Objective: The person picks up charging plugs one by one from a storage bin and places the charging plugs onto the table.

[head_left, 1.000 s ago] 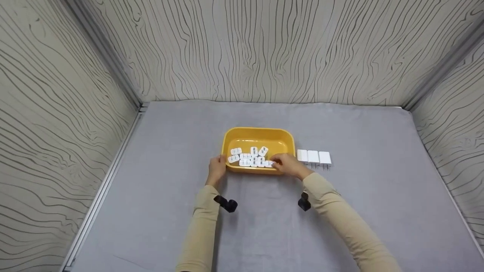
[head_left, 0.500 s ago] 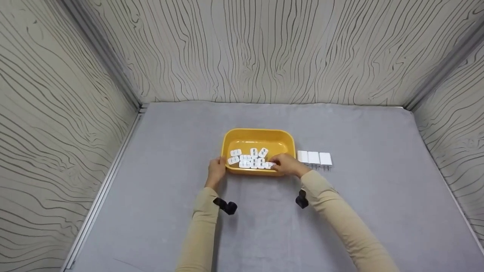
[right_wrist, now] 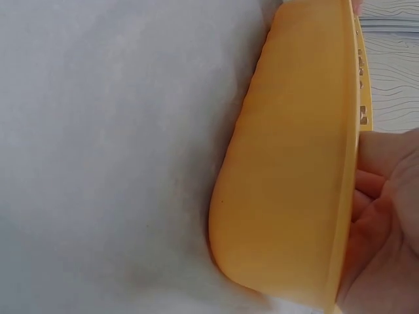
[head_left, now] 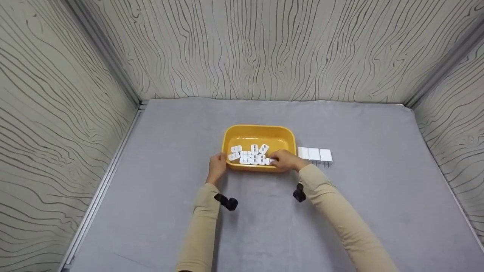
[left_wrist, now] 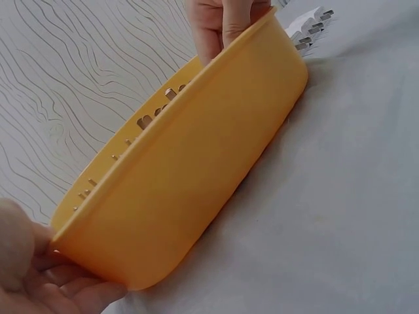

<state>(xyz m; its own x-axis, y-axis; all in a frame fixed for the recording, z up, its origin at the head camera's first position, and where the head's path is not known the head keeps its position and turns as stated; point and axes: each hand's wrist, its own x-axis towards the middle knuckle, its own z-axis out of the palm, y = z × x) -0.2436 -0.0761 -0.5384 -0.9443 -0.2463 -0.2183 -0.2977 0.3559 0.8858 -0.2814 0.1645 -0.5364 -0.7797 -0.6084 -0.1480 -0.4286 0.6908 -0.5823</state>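
Left hand (head_left: 216,166) at the yellow basin's near-left corner, thumb at the rim and fingers tucked under it: a narrow hold on the yellow basin (head_left: 261,131). Basin upright, long axis left to right. Inside, nearer its front wall, 8 white plugs (head_left: 254,159) show plainly, plus 1 end plug (head_left: 269,161) at the fingers. Metal prongs (left_wrist: 171,93) point up out of the basin. Axes, from the basin's left: first 2 lie roughly left to right, a little askew; next 2 also left to right, 1 behind the other; then 3 running front to back, 2 of them side by side by the front wall and 1 behind; 1 more, behind and rightward, has its far end leaning right. End plug sits near the basin's front-right corner, just beside its left neighbour; axis not readable under the fingers. Right hand (head_left: 284,160) reaches in over that corner, fingers drawn close, pinching the end plug as far as the head view shows. Change over 1 second: slight. Right wrist swings inward a bit; layout otherwise the same. My reading: fine adjustment, this plug not yet released. Right of the basin, outside: 3 white blocks (head_left: 314,154) in a row, long axes front to back, prongs toward the person.
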